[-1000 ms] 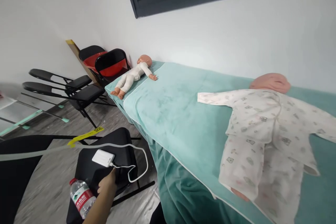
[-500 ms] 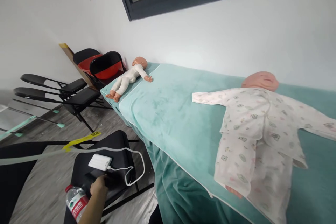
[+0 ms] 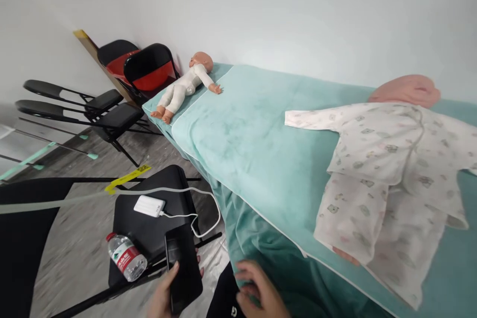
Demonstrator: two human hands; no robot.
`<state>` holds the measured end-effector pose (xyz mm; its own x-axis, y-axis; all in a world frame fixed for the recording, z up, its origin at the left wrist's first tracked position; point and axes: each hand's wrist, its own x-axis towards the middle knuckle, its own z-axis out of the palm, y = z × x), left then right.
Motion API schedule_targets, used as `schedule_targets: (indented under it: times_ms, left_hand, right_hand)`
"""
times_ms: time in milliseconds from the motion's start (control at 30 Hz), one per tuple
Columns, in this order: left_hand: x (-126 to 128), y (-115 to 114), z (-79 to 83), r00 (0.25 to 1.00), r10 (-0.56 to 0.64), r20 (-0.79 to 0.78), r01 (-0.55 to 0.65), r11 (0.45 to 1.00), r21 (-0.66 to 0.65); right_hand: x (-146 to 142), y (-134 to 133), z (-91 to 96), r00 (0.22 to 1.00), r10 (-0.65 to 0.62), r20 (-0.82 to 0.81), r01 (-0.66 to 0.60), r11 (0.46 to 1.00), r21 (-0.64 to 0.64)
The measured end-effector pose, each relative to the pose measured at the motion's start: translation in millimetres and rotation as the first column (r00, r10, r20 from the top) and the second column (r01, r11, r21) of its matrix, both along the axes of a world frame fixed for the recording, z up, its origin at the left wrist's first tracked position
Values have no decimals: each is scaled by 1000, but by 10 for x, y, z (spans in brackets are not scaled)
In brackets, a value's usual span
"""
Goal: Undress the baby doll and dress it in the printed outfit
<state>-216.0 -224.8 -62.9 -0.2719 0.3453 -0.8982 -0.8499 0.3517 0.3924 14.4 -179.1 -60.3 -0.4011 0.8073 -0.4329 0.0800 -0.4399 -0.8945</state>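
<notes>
A black smartphone (image 3: 184, 268) with a dark screen is in my left hand (image 3: 167, 283), thumb along its edge and fingertips showing on the far side. My right hand (image 3: 261, 290) is to the right of the phone, apart from it, fingers partly bent and spread, slightly blurred, with nothing in them. Behind the phone is a black folding chair (image 3: 149, 226). On its seat lie a white power bank (image 3: 149, 205) with a white cable (image 3: 177, 215) and a water bottle (image 3: 126, 258) with a red cap, on its side.
A table under a green cloth (image 3: 246, 129) stands along the wall. On it lie a baby doll (image 3: 186, 84) in white at the far end and another doll (image 3: 404, 90) in printed clothes (image 3: 372, 144) at the right. More folding chairs (image 3: 115, 121) stand at the left.
My left hand has lifted the phone off the chair seat and brought it nearer to me. My right hand has come into view. The view has tilted down.
</notes>
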Motion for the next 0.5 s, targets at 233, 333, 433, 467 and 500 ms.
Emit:
schedule_targets:
  times_ms: [233, 333, 433, 467, 500]
  left_hand:
    - [256, -206, 85, 977, -113, 182, 101, 992, 73]
    - [293, -240, 67, 966, -135, 221, 116, 989, 95]
    - [348, -219, 70, 960, -150, 238, 125, 985, 115]
    - [361, -212, 73, 956, -157, 247, 128, 984, 128]
    - [369, -209, 74, 954, -161, 254, 128, 981, 144]
  right_hand:
    - [-647, 117, -56, 913, 85, -400, -224, 922, -316]
    - [-603, 121, -17, 900, 92, -426, -238, 923, -302]
    - [-555, 87, -21, 906, 79, -416, -214, 933, -290]
    - [-549, 79, -25, 915, 75, -396, -200, 937, -285]
    - [-547, 76, -26, 926, 70, -372, -183, 943, -278]
